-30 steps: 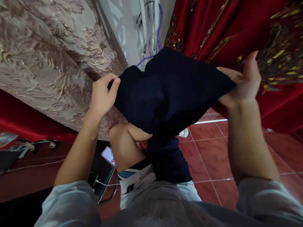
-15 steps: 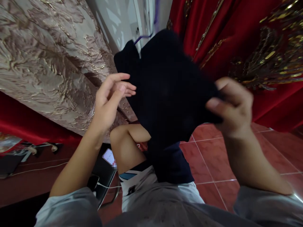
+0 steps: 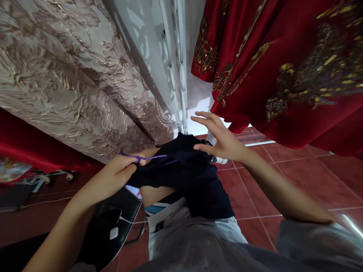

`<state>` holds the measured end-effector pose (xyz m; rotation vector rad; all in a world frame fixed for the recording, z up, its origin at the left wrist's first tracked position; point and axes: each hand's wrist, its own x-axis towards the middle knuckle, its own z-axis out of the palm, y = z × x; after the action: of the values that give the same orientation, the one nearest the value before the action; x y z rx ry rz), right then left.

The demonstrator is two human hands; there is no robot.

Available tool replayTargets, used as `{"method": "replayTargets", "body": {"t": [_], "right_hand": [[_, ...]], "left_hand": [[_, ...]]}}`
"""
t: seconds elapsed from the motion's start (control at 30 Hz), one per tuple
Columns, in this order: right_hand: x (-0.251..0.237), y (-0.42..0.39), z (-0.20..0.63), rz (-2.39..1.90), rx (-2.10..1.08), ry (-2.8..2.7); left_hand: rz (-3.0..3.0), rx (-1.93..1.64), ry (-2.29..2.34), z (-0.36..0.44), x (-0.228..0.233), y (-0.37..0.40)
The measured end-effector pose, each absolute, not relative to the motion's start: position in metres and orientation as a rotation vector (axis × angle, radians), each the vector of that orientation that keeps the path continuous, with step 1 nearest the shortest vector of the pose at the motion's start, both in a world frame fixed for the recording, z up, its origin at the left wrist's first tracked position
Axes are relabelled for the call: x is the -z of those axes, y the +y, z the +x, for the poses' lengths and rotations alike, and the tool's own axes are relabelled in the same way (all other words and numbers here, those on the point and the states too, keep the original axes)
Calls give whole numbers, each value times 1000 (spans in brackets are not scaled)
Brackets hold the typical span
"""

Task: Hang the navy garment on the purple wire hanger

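1. Left hand (image 3: 122, 168): fingers closed on purple hanger (image 3: 154, 156).
2. Right hand (image 3: 222, 140): fingers spread wide, holding nothing.
3. Dark garment (image 3: 188, 166): between both hands, purple hanger overlapping its portion nearest left hand.

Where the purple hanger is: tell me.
Left of centre in the head view, the purple hanger is in the left hand, partly over the navy garment.

No readable txt, labels or nos.

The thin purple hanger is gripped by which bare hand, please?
The person's bare left hand grips the thin purple hanger; the bare right hand is spread open, apart from it.
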<state>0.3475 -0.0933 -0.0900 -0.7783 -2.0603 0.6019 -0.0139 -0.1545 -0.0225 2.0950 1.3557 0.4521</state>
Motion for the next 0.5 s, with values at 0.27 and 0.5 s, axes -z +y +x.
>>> {"method": "replayTargets", "body": {"t": [0.27,0.5], "right_hand": [[93,-54,370,-935,-1334,-1537],[23,6,375,-730,-820,-1082]], "left_hand": [[2009,-1192,1467,-8,14,-100],[2430,-1782,1449,35,19,-87]]}}
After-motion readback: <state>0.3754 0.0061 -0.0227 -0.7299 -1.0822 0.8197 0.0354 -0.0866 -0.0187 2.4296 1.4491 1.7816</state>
